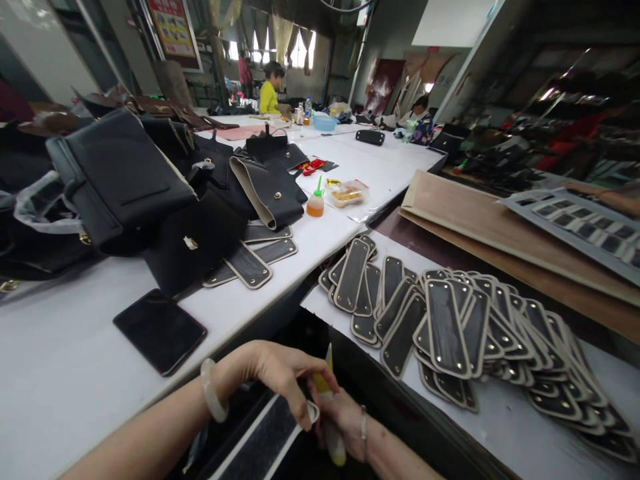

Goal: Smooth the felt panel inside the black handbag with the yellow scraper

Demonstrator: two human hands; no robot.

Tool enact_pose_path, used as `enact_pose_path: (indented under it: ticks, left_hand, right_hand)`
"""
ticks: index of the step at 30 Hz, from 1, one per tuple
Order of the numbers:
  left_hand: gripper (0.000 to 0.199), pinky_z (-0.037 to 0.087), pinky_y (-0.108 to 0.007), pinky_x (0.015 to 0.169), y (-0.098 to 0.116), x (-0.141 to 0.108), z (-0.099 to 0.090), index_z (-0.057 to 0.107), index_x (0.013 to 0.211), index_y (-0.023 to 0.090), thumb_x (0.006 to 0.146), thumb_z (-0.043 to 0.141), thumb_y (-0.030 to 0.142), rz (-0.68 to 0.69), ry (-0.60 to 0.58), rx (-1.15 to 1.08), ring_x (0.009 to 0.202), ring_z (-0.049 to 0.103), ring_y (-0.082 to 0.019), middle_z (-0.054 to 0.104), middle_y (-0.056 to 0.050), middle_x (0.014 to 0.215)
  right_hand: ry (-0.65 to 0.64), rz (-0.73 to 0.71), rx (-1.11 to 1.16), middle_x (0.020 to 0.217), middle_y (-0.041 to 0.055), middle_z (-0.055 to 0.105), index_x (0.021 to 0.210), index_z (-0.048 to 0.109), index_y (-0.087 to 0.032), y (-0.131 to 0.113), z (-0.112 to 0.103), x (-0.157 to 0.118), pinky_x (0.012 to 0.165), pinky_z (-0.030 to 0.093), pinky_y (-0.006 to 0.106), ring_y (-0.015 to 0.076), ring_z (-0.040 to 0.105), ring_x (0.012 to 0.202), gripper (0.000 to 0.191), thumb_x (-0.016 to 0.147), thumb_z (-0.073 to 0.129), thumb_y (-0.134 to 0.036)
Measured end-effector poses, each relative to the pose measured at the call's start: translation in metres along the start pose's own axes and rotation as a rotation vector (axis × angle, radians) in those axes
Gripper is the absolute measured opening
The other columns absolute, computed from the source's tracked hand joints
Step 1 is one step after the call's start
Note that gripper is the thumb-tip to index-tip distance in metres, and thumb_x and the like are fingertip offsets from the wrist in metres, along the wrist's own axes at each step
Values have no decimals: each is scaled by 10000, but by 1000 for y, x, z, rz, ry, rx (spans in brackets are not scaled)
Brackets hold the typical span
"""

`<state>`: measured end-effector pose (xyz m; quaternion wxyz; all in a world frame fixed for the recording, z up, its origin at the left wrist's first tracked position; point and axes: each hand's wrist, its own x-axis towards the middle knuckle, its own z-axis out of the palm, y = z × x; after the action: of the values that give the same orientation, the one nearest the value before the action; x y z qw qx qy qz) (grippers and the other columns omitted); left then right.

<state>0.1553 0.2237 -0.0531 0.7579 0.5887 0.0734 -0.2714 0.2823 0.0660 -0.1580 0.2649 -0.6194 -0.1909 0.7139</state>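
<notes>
At the bottom centre, my left hand [283, 377], with a pale bangle on its wrist, grips the end of a black strip with light edges [265, 440]. My right hand [340, 413] is closed around a yellow and white pointed tool [336, 443], whose tip points up past the fingers. The two hands meet at the strip's end, so some fingertips are hidden. A large pile of black panels with light borders and metal studs [447, 327] lies to the right of my hands.
Black bags [117, 177] are heaped at the left, near a dark phone [160, 330] on the white table [65, 347]. Further back stand a small bottle of amber liquid [315, 203] and a food pack [347, 193]. Brown boards [500, 233] lie at the right. People sit farther off.
</notes>
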Motion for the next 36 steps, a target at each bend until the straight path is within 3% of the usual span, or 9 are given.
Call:
enact_pose_path:
  ticks: [2,5,7,8,11,14,17,22,36]
  left_hand:
    - [867,508,-292,695,-4,2,0,499,1281,208,486,840,167,-16,-22,-57,750,628,-180,679,7,861]
    - [912,509,-283,664,-9,3,-1,441,1329,209,494,802,138,-49,2,-87,743,638,-179,694,-15,905]
    - [940,509,-284,665,-10,2,0,410,1358,200,503,794,135,-57,23,-91,757,643,-184,698,-33,936]
    - [955,508,-283,668,-10,2,0,390,1376,191,511,790,136,-60,30,-90,765,644,-185,699,-42,948]
    - [1030,506,-290,685,-7,1,1,288,1449,160,542,778,148,-74,46,-70,807,649,-201,705,-70,988]
    - [1156,496,-296,741,-2,0,4,93,1511,129,565,757,162,-91,58,-65,884,652,-217,710,-73,1004]
    - [1266,488,-307,800,3,-3,8,-32,1508,96,541,779,207,-126,96,-95,976,644,-249,704,-87,1035]
    - [1218,515,-334,782,7,-11,10,110,1514,98,529,801,286,-153,242,52,1015,634,-316,677,-133,1129]
    - [1159,516,-323,743,-1,-9,9,106,1521,139,566,750,265,-80,242,-7,919,650,-279,701,-69,1016]
  right_hand:
    - [93,-1,-92,490,-92,506,1001,535,-139,-2,-32,-16,304,330,173,70,412,311,234,837,607,-290]
    - [157,-63,-191,546,-80,579,1097,466,-157,-24,-80,-61,281,300,148,61,419,301,435,736,652,-313]
    - [38,-78,-291,740,-12,656,1000,504,-149,-47,-97,-95,349,406,150,60,528,397,417,693,683,-366]
    - [-64,-61,-334,743,0,658,1003,501,-144,-58,-99,-110,374,422,144,58,541,411,406,731,660,-401]
    - [-313,86,-395,578,-17,605,984,501,-138,-82,-84,-134,307,363,126,61,480,322,411,825,539,-516]
    - [-398,171,-455,463,-36,541,887,516,-154,-92,-54,-131,254,336,140,76,419,246,343,891,444,-489]
    - [-411,161,-524,429,-46,517,823,501,-170,-98,-33,-117,251,346,148,86,419,233,273,939,369,-378]
    - [-410,134,-634,430,-56,513,807,472,-180,-113,-23,-106,266,356,140,86,439,255,194,926,365,-289]
    - [-404,209,-626,398,-54,491,738,452,-186,-114,-15,-102,251,342,153,92,415,234,254,936,302,-241]
